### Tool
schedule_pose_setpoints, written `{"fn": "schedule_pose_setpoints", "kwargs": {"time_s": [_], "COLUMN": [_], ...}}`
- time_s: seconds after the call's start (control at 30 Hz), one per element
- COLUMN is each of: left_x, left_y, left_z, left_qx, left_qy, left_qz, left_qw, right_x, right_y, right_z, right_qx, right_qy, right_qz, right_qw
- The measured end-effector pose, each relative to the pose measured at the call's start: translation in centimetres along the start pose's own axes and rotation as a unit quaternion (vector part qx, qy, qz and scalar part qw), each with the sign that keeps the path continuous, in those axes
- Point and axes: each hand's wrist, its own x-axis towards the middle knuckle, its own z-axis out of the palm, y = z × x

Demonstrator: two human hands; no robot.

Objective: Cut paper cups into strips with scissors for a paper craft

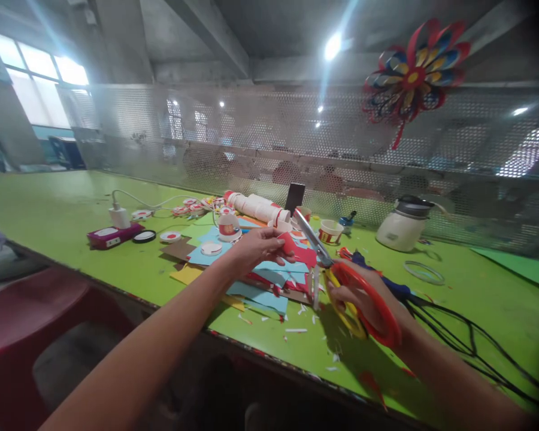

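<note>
My left hand (256,246) pinches a piece of red paper (291,246) above a heap of coloured paper sheets (258,293) on the green table (63,209). My right hand (363,299) grips scissors (341,281) with red and yellow handles. Their metal blades point up and left, with the tips close to the red paper. Small white and red scraps lie on the table below the hands.
A roll of white cups (256,206), a small paper cup (330,230), a white kettle (404,224), a pink power strip (114,234) and tape rolls (144,236) sit farther back. Black cables (458,335) trail on the right. A paper pinwheel (413,72) hangs on the mesh. A red chair (36,317) stands at left.
</note>
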Motion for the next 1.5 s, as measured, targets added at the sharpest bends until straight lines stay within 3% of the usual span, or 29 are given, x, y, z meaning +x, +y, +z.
{"fn": "schedule_pose_setpoints", "kwargs": {"time_s": [0.17,0.37,0.57,0.73,0.9,1.1,1.33,1.5], "left_x": [0.0,0.1,-0.3,-0.8,-1.2,-1.6,-1.6,-1.2], "left_y": [0.1,-0.2,-0.1,0.2,-0.2,-1.0,-1.2,-0.5], "left_z": [-0.3,-0.5,0.0,0.4,1.2,2.8,3.7,4.8], "left_qx": [-0.012,0.009,0.075,0.099,0.060,0.036,0.022,-0.070], "left_qy": [0.010,0.006,0.005,-0.053,-0.146,-0.214,-0.196,-0.079], "left_qz": [0.009,-0.001,-0.011,-0.005,-0.021,-0.069,-0.076,-0.143], "left_qw": [1.000,1.000,0.997,0.994,0.987,0.974,0.977,0.984], "right_x": [0.2,0.6,0.4,-0.6,-0.3,-0.3,-1.0,-0.9], "right_y": [0.2,1.0,1.1,0.1,0.8,0.8,-0.1,0.0], "right_z": [-0.2,0.5,1.0,0.3,0.4,0.7,1.1,0.9], "right_qx": [0.047,0.091,0.090,0.124,0.247,0.211,0.149,0.094], "right_qy": [-0.001,0.064,0.048,0.005,-0.001,-0.028,0.035,0.120], "right_qz": [-0.032,0.034,0.049,0.020,-0.002,-0.053,-0.058,-0.062], "right_qw": [0.998,0.993,0.994,0.992,0.969,0.976,0.987,0.986]}}
